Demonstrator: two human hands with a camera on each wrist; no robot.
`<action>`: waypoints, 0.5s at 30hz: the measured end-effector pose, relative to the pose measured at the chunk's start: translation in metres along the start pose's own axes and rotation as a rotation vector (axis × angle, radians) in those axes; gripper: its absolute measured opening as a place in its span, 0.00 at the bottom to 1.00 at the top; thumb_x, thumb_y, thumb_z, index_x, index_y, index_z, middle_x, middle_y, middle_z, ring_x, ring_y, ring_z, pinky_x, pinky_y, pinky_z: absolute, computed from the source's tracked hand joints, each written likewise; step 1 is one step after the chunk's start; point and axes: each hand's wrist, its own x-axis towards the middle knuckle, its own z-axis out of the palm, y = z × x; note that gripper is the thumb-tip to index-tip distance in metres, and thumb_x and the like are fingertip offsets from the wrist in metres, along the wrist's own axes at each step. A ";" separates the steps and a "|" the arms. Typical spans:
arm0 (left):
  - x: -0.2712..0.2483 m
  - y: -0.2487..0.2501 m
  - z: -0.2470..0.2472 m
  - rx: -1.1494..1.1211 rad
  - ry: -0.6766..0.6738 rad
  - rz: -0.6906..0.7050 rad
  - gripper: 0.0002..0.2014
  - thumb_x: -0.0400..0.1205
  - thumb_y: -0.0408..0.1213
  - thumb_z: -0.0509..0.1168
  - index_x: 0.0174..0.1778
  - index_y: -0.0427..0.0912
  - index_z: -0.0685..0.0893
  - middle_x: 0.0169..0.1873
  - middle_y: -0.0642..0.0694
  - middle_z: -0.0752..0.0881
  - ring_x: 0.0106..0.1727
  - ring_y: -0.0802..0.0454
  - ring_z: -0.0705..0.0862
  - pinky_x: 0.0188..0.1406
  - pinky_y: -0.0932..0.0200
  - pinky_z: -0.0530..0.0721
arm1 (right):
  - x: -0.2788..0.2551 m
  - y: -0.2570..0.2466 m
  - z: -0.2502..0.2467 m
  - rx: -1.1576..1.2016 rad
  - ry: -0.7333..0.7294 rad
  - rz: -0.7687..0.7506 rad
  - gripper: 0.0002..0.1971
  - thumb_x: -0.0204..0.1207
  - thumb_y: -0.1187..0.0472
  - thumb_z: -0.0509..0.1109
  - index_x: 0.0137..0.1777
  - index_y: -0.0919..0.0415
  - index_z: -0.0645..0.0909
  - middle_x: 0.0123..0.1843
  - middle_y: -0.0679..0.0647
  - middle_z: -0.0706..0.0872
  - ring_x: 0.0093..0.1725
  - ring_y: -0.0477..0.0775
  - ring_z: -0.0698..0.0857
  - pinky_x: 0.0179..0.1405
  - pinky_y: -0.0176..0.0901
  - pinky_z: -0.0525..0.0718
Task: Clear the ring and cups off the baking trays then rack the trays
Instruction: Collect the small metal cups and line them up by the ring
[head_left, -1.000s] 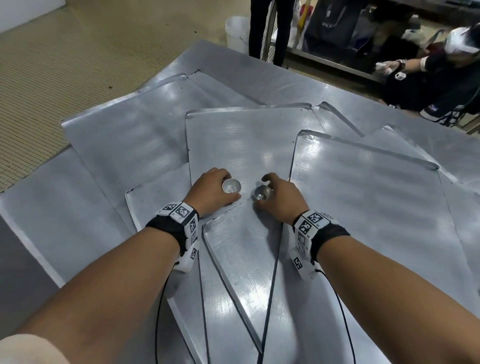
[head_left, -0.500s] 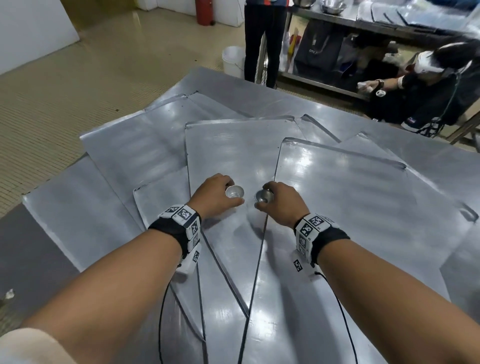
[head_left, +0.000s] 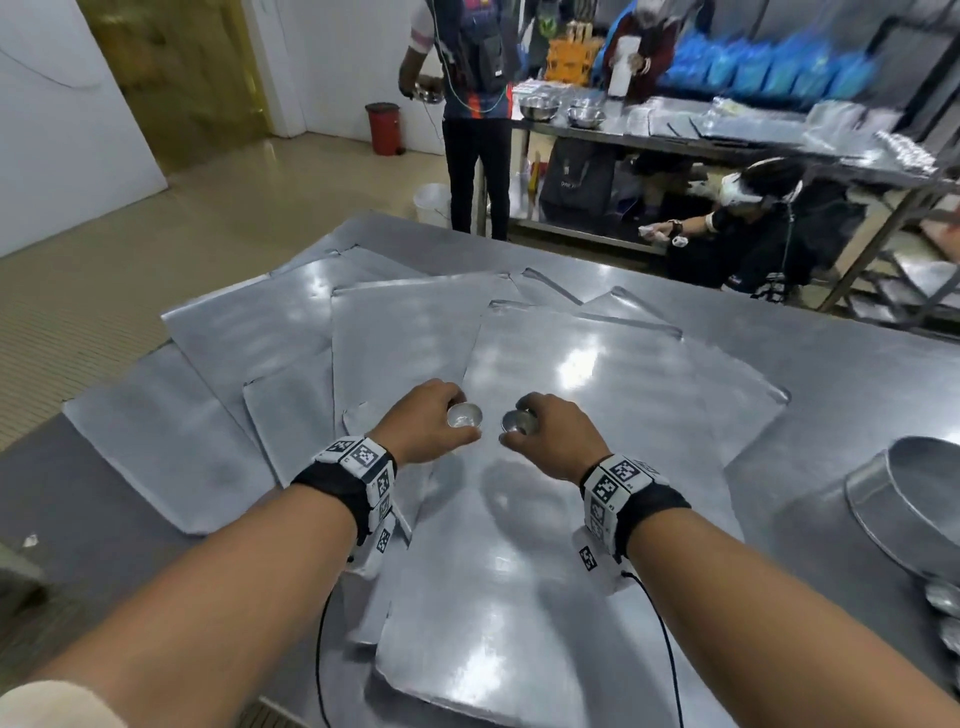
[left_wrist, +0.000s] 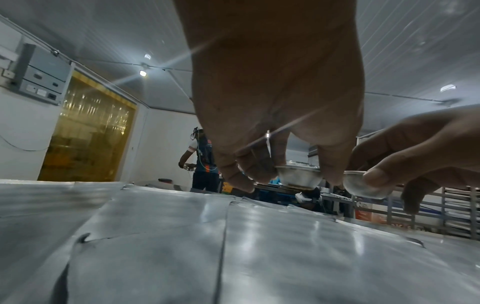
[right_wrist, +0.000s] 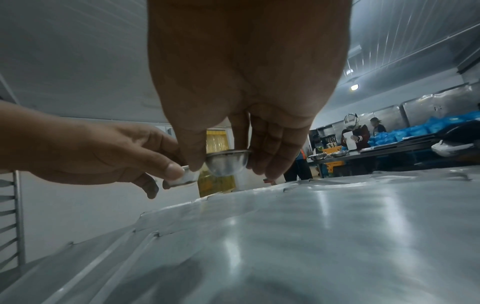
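Note:
Several flat baking trays (head_left: 597, 415) lie fanned and overlapping on the steel table. My left hand (head_left: 431, 426) pinches one small metal cup (head_left: 464, 415) by its rim, and the left wrist view shows that cup (left_wrist: 298, 178) lifted off the trays (left_wrist: 259, 246). My right hand (head_left: 550, 431) pinches a second small cup (head_left: 515, 422), which the right wrist view shows as a cup (right_wrist: 227, 163) hanging above the trays (right_wrist: 311, 236). The two cups are side by side, a little apart. A large metal ring (head_left: 904, 499) sits on the table at the right.
More small cups (head_left: 943, 597) lie by the ring at the right edge. A tray rack (left_wrist: 441, 214) stands beyond the table at the right. People stand and crouch near a far worktable (head_left: 675, 135) holding bowls. A white bucket (head_left: 431, 200) sits on the floor.
Both hands have lifted their cups off the trays. My head has tilted up, so the room behind and the ring at the right have come into view.

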 end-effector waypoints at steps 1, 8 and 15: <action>-0.008 0.013 0.008 -0.001 -0.002 0.006 0.21 0.75 0.54 0.76 0.57 0.46 0.83 0.52 0.50 0.81 0.51 0.50 0.82 0.50 0.54 0.80 | -0.017 0.008 -0.006 0.003 0.003 0.001 0.28 0.73 0.42 0.74 0.69 0.55 0.79 0.61 0.54 0.86 0.56 0.57 0.85 0.52 0.48 0.83; -0.057 0.114 0.082 -0.021 -0.079 0.106 0.20 0.75 0.55 0.74 0.56 0.48 0.83 0.49 0.53 0.83 0.47 0.53 0.82 0.47 0.54 0.82 | -0.137 0.080 -0.051 0.000 0.042 0.058 0.29 0.73 0.42 0.73 0.71 0.55 0.79 0.64 0.53 0.85 0.59 0.56 0.84 0.57 0.51 0.84; -0.079 0.203 0.156 -0.038 -0.162 0.245 0.19 0.76 0.54 0.73 0.57 0.47 0.83 0.50 0.51 0.84 0.48 0.53 0.82 0.48 0.53 0.82 | -0.237 0.155 -0.087 -0.011 0.112 0.181 0.29 0.74 0.41 0.73 0.71 0.54 0.79 0.66 0.52 0.84 0.62 0.55 0.83 0.60 0.52 0.83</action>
